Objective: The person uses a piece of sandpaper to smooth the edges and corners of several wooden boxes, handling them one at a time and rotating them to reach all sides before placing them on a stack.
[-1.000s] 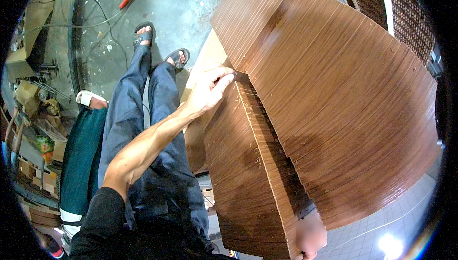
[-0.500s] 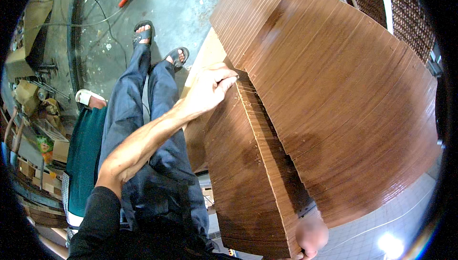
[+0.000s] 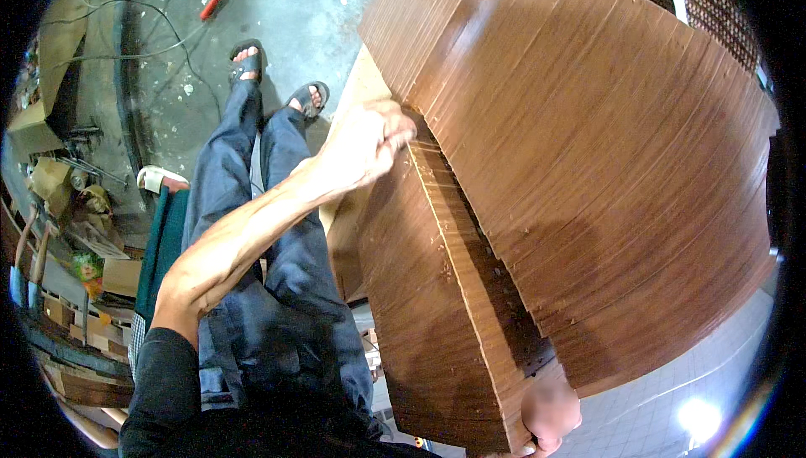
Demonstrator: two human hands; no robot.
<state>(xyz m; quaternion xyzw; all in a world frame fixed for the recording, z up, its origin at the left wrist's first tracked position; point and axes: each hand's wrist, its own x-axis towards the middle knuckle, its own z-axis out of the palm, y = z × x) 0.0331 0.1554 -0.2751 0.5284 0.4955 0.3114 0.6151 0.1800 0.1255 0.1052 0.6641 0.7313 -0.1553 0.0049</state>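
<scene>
You gripped the brown wood-veneer panel [image 3: 437, 290] with both hands — left hand [image 3: 365, 143] clasping its far edge, right hand [image 3: 550, 412] its near corner — mid-lift, so the next move probably called for level carrying.

There is one view, from a fisheye camera worn on the person's head, looking steeply down along their own body. The stack of brown wooden panels [image 3: 588, 164] serves as landmark: it sits very near the lens and fills the right and centre, its straight edges bowing toward the rim. Left of the stack the view drops past the person's legs to the concrete floor [image 3: 319, 13], much farther off. The left hand [image 3: 365, 143] rests on the stack's near upper edge, the right hand [image 3: 550, 412] at its lower corner, almost under the lens.
</scene>
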